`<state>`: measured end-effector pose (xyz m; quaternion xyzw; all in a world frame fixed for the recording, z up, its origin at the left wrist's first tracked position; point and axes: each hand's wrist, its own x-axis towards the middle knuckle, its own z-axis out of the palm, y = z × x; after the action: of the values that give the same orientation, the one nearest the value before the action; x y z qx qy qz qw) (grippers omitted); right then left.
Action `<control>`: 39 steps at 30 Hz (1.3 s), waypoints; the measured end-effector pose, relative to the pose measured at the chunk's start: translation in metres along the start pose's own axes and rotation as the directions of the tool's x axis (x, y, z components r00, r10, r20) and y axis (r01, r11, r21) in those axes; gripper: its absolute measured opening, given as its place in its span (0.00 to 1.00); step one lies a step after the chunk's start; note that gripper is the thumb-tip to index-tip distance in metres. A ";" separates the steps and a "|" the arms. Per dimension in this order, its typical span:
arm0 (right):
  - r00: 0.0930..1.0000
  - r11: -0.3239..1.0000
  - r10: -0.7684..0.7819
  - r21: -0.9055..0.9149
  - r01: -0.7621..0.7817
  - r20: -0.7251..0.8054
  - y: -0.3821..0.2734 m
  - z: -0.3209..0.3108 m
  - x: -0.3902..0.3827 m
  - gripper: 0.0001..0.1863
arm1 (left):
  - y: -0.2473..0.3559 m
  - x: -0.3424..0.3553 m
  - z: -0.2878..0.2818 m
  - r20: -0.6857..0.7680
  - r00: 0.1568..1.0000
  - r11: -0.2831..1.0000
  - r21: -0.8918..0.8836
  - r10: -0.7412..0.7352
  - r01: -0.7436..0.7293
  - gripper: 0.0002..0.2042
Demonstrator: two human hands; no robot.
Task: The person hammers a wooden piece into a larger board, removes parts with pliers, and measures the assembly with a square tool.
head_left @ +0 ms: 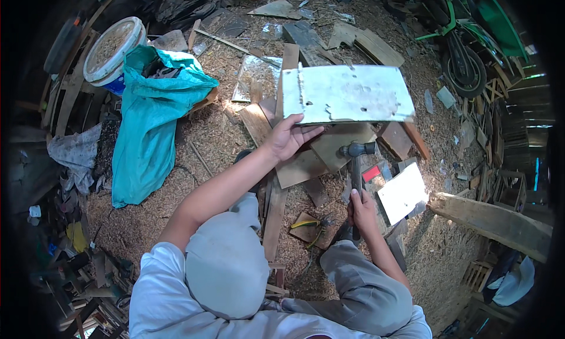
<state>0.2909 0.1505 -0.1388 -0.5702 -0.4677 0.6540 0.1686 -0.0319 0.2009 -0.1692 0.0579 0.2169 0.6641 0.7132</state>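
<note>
White pitted board (353,95), dark-handled hammer (356,175).

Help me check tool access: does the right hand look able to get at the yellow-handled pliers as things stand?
Probably not without first putting down the hammer, which fills the right hand. Otherwise the way looks free: the yellow-handled pliers lie nearby to that hand's left, apparently uncovered.
</note>
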 end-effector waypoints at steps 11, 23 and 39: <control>0.989 0.998 0.038 -0.059 -0.030 0.145 -0.052 0.055 0.033 0.18 | 0.097 -0.016 -0.057 -0.214 0.927 0.950 0.019 0.309 -0.312 0.24; 0.977 0.992 0.118 -0.064 -0.108 0.179 -0.063 0.076 0.068 0.18 | 0.215 0.055 -0.095 -0.452 0.805 0.887 0.422 0.384 -0.186 0.31; 0.955 0.990 0.139 -0.057 -0.128 0.264 -0.064 0.099 0.085 0.18 | 0.148 0.081 -0.264 -0.702 0.537 0.358 0.706 0.467 0.611 0.28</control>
<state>0.1565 0.2054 -0.1464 -0.5104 -0.4593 0.7254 0.0483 -0.2683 0.2419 -0.3704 0.1122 0.8641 0.3128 0.3780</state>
